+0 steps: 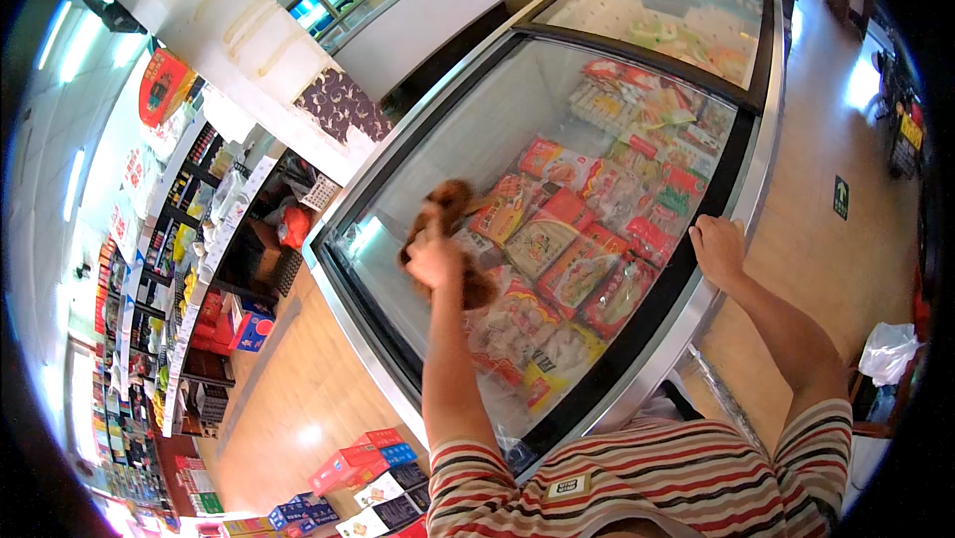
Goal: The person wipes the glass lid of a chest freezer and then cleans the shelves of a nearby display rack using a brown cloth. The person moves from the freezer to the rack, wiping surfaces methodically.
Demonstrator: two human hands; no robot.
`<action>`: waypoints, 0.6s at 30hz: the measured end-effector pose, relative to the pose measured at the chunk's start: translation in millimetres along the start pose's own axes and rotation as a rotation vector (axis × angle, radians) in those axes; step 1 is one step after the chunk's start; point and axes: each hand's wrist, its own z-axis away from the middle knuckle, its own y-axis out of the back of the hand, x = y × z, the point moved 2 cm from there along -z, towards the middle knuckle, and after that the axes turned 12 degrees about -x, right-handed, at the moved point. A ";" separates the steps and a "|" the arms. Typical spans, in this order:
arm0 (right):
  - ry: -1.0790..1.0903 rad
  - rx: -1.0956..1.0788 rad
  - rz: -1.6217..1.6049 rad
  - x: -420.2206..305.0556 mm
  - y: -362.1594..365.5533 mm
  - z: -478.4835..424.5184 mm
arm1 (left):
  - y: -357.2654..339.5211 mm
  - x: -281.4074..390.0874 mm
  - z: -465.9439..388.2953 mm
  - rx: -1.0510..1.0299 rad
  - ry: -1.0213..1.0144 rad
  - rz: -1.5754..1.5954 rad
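My left hand (436, 258) presses a brown cloth (477, 288) to the glass lid (418, 180) of a chest freezer. Both hand and cloth are blurred, and part of the cloth bunches out above and below the fingers. On the side nearest my body, my right hand (718, 248) is curled over the freezer's metal rim (697, 307), by the lid's black frame (668, 269). Beneath the glass lie several packs of frozen food (556, 240), mostly in red and yellow wrappers.
A second glass lid (656, 8) covers the freezer's far end. Stocked shelves (186, 254) line the left, beyond the wooden floor (298, 366). Stacked boxes (358, 463) stand by the near corner. A white pillar (246, 38) rises beside the freezer; a white plastic bag (888, 353) sits at right.
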 end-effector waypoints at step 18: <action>0.019 -0.032 -0.027 -2.2 1.3 -0.1 | -10.9 -3.8 -50.9 -0.179 0.550 0.169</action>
